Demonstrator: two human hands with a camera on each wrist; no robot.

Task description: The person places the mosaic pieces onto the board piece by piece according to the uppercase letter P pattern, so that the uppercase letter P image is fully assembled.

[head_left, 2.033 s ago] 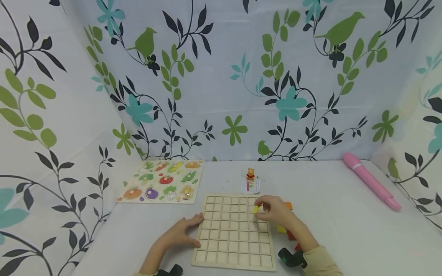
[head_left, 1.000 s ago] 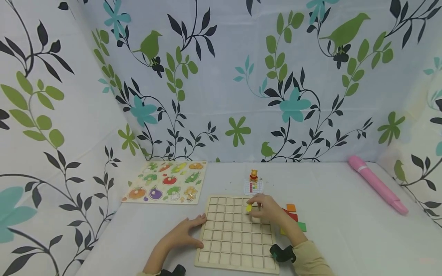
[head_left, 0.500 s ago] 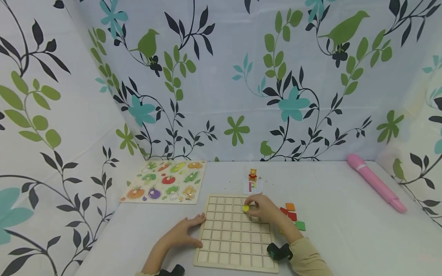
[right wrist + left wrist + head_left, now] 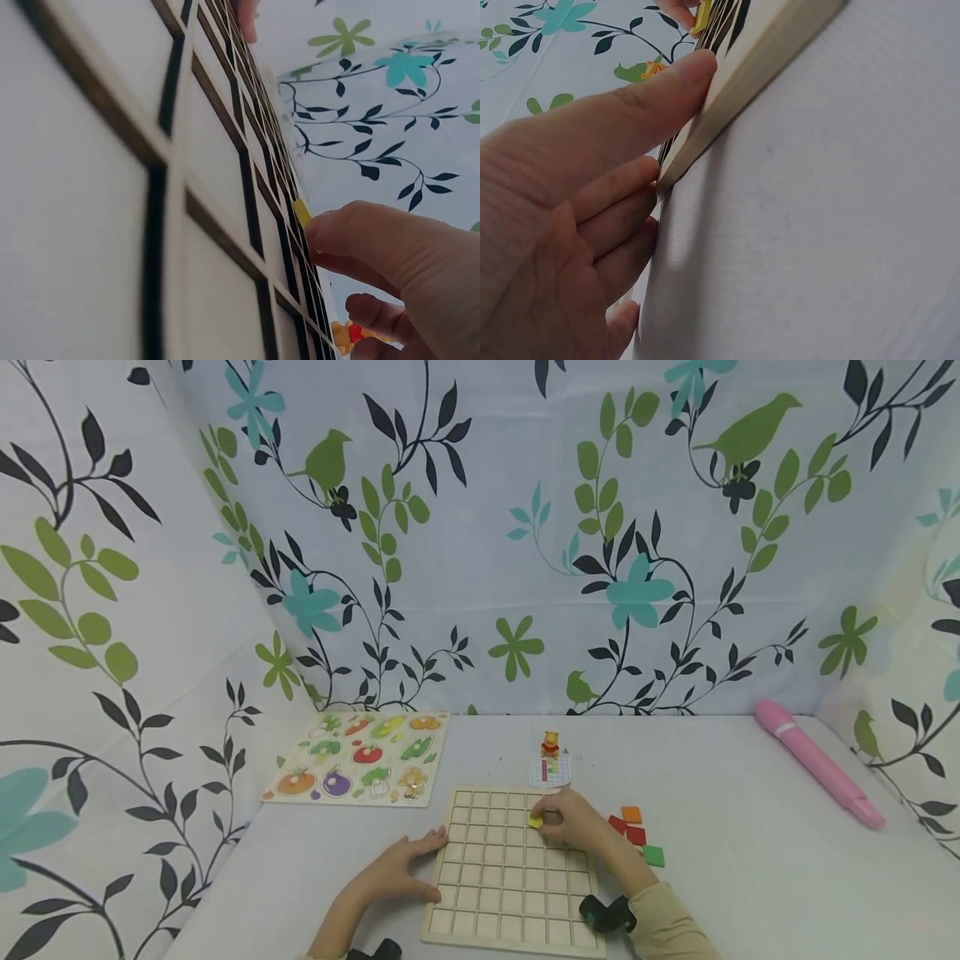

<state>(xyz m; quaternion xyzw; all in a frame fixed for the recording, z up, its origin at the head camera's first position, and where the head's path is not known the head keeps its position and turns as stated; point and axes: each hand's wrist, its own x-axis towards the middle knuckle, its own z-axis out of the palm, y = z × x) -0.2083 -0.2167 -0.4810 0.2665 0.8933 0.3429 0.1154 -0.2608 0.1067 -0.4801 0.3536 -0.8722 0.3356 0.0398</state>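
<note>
A square wooden grid board (image 4: 491, 877) lies flat on the white table. My right hand (image 4: 573, 822) pinches a yellow square tile (image 4: 535, 821) between thumb and fingertips over the upper right part of the grid. The right wrist view shows this yellow tile (image 4: 301, 213) at the fingertips, against the board's grid lines. My left hand (image 4: 401, 870) rests along the board's left edge, thumb and fingers spread apart. Close up in the left wrist view, the thumb (image 4: 641, 101) touches the board's top rim and the other fingers lie against its side.
Red (image 4: 635, 836), orange (image 4: 632, 815) and green tiles (image 4: 654, 856) lie right of the board, partly behind my right forearm. Behind it are a small bear figure (image 4: 550, 745) and a printed grid card (image 4: 550, 770). A vegetable puzzle (image 4: 356, 756) stands back left, a pink marker-shaped object (image 4: 819, 763) back right.
My right hand has carried the yellow tile a little left across the board's upper part and lower toward the grid. The left hand stays at the board's edge. The head view shifts slightly.
</note>
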